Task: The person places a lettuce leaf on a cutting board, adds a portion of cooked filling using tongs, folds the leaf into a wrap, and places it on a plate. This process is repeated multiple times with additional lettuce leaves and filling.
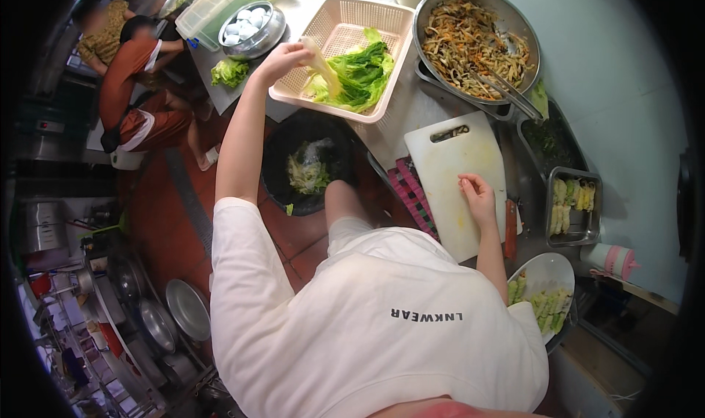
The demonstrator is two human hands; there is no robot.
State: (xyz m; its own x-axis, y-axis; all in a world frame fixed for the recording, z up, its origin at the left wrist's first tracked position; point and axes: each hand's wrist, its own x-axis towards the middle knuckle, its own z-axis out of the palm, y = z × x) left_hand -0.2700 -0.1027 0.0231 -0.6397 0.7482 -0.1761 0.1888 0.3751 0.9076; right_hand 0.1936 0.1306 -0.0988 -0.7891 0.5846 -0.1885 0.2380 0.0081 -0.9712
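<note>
My left hand (285,59) is closed on the pale stem end of a lettuce leaf (320,67) over the left side of a pink plastic basket (407,29). More green lettuce leaves (367,73) lie in that basket. Over a white cutting board (440,161), my right hand (479,196) has its fingers curled together, and nothing shows between them. A knife with a reddish-brown handle (510,228) lies at the board's right edge. Beyond the board stands a large metal bowl (420,32) of shredded, cooked-looking filling, with tongs (514,95) resting in it.
On the right are a metal tray (575,239) and a white plate (562,271), both holding pale green rolls. A black bin (275,172) with scraps stands below the basket. A bowl of white eggs (257,43) sits at the back left; another person (139,87) is at far left.
</note>
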